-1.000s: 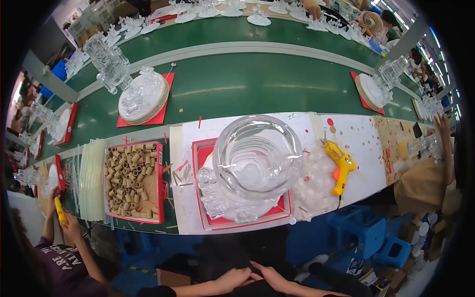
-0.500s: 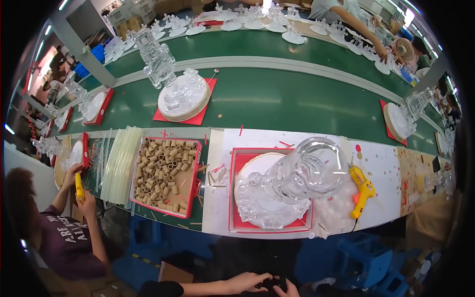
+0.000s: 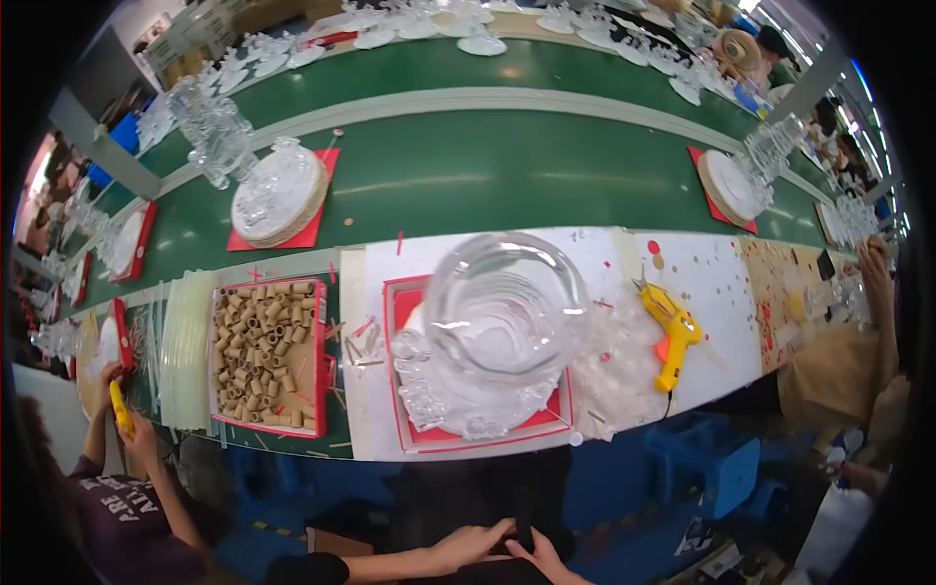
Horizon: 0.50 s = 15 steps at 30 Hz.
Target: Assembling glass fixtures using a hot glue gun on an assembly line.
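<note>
Low in the picture, below the table edge, my left hand and my right hand meet, fingers closed. Between them rises a narrow black strap-like thing; its kind is hard to make out against the dark clothing. Both hands are apart from everything on the table. In front of me a tall clear vessel with a wide round rim stands over a white round base with clear pieces round it, in a red-edged box. A yellow glue gun lies right of it.
Left are a red-edged box of short cardboard tubes and clear glue sticks. More clear assemblies stand on red bases along the green belt. A person at left holds another yellow glue gun. Blue stools stand below.
My view has shifted, so the table's things sit further left in the picture. My hands stay together, with the black thing now rising between them. A person's arm shows at the right edge.
</note>
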Tool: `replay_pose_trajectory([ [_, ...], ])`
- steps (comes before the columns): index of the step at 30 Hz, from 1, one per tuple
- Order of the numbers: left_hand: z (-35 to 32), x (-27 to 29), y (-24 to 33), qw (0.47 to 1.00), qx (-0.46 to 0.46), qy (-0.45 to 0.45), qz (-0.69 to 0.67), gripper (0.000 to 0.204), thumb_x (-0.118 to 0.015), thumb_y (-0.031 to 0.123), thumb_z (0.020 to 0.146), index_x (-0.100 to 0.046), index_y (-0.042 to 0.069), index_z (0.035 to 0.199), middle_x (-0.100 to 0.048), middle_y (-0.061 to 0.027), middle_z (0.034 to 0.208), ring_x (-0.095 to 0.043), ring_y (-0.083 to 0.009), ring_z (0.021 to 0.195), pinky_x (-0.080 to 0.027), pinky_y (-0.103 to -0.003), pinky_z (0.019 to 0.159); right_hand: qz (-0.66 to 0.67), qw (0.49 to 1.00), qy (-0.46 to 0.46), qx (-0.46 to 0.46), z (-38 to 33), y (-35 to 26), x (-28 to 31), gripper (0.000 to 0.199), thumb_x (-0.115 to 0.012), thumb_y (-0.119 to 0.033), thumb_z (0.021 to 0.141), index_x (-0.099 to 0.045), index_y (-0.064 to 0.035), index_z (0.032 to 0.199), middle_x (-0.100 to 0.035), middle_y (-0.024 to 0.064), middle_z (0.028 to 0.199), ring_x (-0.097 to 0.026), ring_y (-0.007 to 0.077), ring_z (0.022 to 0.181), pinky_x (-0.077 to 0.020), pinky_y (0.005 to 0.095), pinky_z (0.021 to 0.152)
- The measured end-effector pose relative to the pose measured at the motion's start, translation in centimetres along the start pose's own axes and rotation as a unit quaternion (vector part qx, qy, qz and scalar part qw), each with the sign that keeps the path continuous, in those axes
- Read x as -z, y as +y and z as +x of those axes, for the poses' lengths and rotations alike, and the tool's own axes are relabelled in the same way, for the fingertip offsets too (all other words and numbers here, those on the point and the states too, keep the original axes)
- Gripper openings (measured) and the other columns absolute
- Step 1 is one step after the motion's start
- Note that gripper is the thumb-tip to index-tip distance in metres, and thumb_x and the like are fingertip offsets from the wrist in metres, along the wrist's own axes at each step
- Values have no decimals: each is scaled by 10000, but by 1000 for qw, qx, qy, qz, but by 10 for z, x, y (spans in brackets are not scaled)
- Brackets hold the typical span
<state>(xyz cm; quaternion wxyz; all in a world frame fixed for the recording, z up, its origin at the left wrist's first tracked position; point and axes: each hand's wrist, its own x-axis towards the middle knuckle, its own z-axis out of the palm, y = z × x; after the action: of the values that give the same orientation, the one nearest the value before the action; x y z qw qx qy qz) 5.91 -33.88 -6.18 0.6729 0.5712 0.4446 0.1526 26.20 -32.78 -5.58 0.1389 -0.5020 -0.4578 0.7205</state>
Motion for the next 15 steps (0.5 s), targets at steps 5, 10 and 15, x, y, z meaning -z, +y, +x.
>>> replay_pose_trajectory([
  [5, -4, -3, -1, 999, 6, 31, -20, 567, -645, 344, 895, -366, 88, 1316, -673, -197, 1000, -650, -421, 869, -543, -458, 709, -37, 997, -60, -34, 5, -6, 8, 411, -608, -215, 948, -500, 4, 1279, -639, 145, 1076, -622, 212, 995, -478, 321, 883],
  [10, -4, -2, -1, 999, 3, 36, 17, 609, -661, 352, 875, -361, 80, 1330, -672, -198, 984, -652, -420, 843, -552, -461, 679, -6, 994, -75, -80, 6, -21, 5, 350, -613, -226, 947, -531, -5, 1205, -621, 85, 1028, -574, 146, 986, -463, 297, 884],
  [15, 2, 3, 10, 994, -18, 3, 111, 654, -644, 357, 881, -336, -10, 1326, -659, -215, 935, -652, -426, 745, -561, -464, 614, 6, 997, -66, -40, 5, -15, 4, 417, -581, -207, 962, -487, -12, 1318, -641, 124, 1098, -605, 171, 1027, -472, 305, 898],
])
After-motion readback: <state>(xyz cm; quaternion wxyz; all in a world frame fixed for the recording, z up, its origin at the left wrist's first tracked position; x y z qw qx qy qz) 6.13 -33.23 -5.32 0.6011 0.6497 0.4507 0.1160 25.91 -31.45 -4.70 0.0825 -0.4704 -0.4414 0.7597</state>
